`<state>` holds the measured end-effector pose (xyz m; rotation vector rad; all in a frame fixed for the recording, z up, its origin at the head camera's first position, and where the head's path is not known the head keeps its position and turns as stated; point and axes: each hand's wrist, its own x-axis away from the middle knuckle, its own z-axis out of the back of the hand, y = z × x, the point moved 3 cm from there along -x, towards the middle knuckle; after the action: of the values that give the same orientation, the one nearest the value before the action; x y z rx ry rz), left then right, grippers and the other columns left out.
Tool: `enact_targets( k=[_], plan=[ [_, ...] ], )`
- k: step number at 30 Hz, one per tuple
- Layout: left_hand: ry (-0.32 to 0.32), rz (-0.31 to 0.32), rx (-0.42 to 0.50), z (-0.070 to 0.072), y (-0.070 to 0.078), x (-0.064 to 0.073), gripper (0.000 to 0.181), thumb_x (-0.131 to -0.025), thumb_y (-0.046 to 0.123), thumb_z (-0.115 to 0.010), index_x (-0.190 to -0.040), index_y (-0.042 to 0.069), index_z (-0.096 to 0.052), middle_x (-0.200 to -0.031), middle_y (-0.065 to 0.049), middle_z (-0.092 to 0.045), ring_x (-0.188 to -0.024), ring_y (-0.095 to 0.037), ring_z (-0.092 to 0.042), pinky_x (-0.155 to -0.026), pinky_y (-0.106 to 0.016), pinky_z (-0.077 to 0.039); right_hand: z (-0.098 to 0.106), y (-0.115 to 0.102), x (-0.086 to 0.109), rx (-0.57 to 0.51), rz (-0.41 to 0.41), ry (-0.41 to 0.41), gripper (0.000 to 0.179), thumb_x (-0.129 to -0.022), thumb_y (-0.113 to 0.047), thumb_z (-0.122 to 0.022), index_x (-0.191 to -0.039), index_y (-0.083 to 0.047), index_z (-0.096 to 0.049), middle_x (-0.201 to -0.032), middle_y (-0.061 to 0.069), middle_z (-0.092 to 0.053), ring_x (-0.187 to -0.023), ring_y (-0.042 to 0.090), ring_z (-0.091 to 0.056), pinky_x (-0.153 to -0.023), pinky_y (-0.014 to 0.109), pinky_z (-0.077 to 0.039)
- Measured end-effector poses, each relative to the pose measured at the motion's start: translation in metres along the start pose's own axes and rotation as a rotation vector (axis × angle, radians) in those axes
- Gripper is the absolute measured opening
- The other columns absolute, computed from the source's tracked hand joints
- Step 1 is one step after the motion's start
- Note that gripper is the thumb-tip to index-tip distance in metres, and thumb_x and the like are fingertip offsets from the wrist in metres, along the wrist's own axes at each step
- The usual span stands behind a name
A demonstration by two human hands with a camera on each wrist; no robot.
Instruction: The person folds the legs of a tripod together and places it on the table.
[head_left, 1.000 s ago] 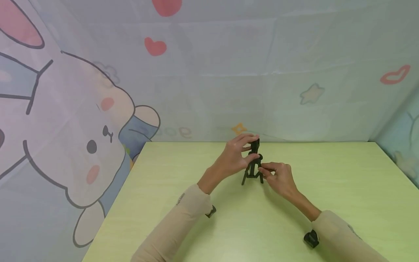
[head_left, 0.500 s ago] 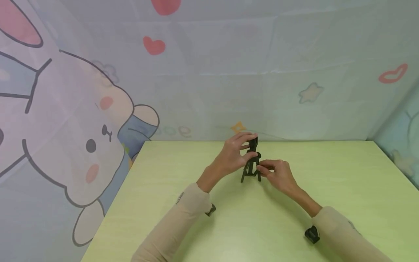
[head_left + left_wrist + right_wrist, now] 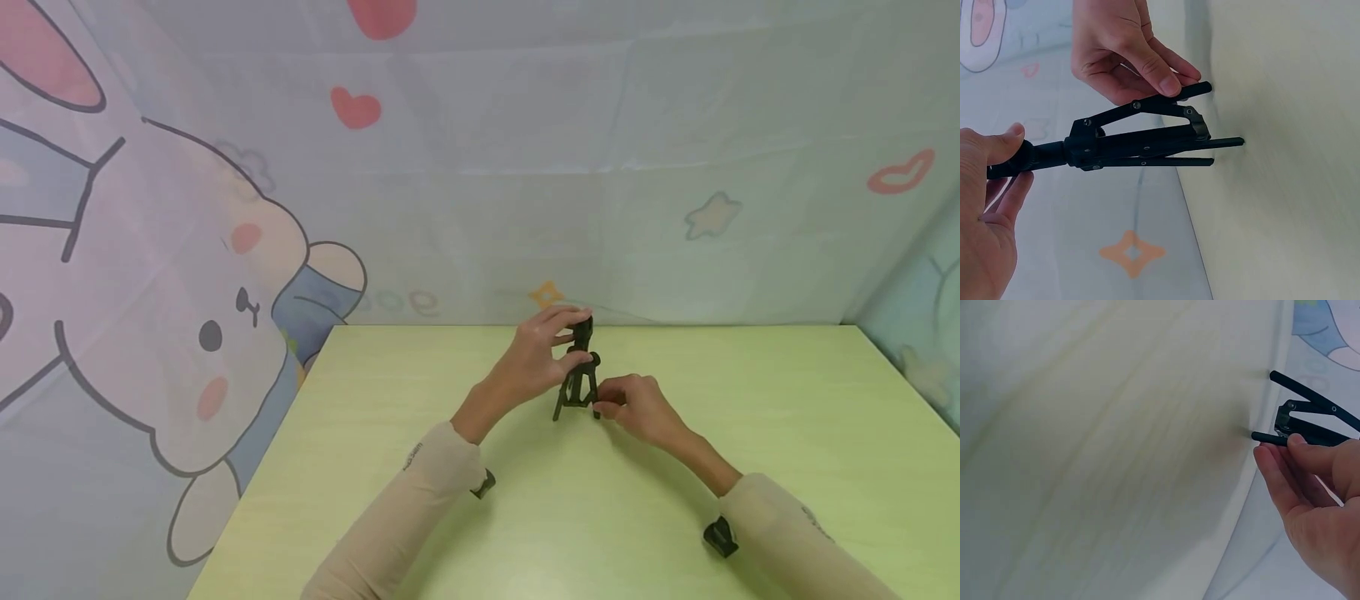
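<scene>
1. In the head view, the black tripod [image 3: 576, 387] is just right of the frame's centre, upright near the far edge of the pale yellow-green table [image 3: 750, 450]; whether every foot touches the surface I cannot tell.
2. The left hand [image 3: 531, 354] grips the tripod's top end, its fingers bent over the upper part and its thumb lower down.
3. The right hand [image 3: 637, 408] pinches one leg [image 3: 1194, 91] between thumb and fingers; the left wrist view shows this at the upper middle of the frame, thumb laid along the bar.
4. That left wrist view alone spells out the build: three slim straight legs, small round pins at the joints, hinged braces and a central column [image 3: 1147, 140], with a rounded joint [image 3: 1022, 156] between left thumb and fingers at the left edge.
5. The right wrist view, at its right edge, shows only the lower part: two blunt rounded leg tips and the bracket between them.
6. Only the head view takes in the beige sleeves [image 3: 412, 508] and the whole creased cloth backdrop [image 3: 487, 125], printed with a large rabbit [image 3: 180, 275] at left.
7. The tabletop looks smooth, faintly streaked in the right wrist view.
</scene>
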<state>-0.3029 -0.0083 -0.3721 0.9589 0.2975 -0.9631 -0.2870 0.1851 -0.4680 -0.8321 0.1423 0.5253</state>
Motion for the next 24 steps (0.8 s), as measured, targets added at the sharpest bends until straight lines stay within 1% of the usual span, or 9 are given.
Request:
enact_targets(
  k=[6,14,20,24],
  plan=[
    [-0.002,0.000,0.003,0.0005,0.0000,-0.0006,0.055,-0.090,-0.002,-0.079,-0.141,-0.007,-0.058,-0.137,-0.018,-0.057,-0.121,-0.030,-0.064,-0.097,-0.029,-0.059,-0.0002,-0.0008,-0.0026,0.003,0.011,0.008,0.011,-0.089,0.006,-0.077,-0.081,-0.002,-0.078,-0.073,0.006,-0.074,-0.062,0.014,-0.066,-0.056,0.022,-0.052],
    [0.020,-0.024,-0.009,0.0007,0.0010,-0.0001,0.055,-0.090,-0.002,-0.080,-0.140,-0.006,-0.059,-0.134,-0.019,-0.059,-0.113,-0.031,-0.068,-0.094,-0.025,-0.059,-0.0007,-0.0020,-0.0041,0.006,0.019,0.024,0.014,-0.089,0.007,-0.077,-0.078,-0.002,-0.078,-0.071,0.006,-0.073,-0.057,0.007,-0.056,-0.052,0.020,-0.048],
    [0.023,-0.016,-0.015,0.0008,-0.0006,0.0004,0.054,-0.090,-0.001,-0.080,-0.141,-0.005,-0.059,-0.134,-0.018,-0.060,-0.110,-0.030,-0.070,-0.094,-0.022,-0.058,-0.0013,-0.0029,-0.0051,0.011,0.036,0.041,0.015,-0.087,0.007,-0.078,-0.077,-0.003,-0.077,-0.069,0.004,-0.072,-0.057,0.005,-0.054,-0.051,0.019,-0.046],
    [0.025,-0.009,-0.005,0.0017,-0.0016,0.0014,0.054,-0.090,-0.001,-0.080,-0.140,-0.005,-0.059,-0.134,-0.018,-0.060,-0.109,-0.031,-0.071,-0.093,-0.028,-0.060,-0.0022,-0.0023,-0.0068,0.005,0.035,0.037,0.014,-0.087,0.006,-0.079,-0.078,-0.004,-0.078,-0.071,0.004,-0.073,-0.060,0.007,-0.058,-0.054,0.020,-0.048]
  ],
)
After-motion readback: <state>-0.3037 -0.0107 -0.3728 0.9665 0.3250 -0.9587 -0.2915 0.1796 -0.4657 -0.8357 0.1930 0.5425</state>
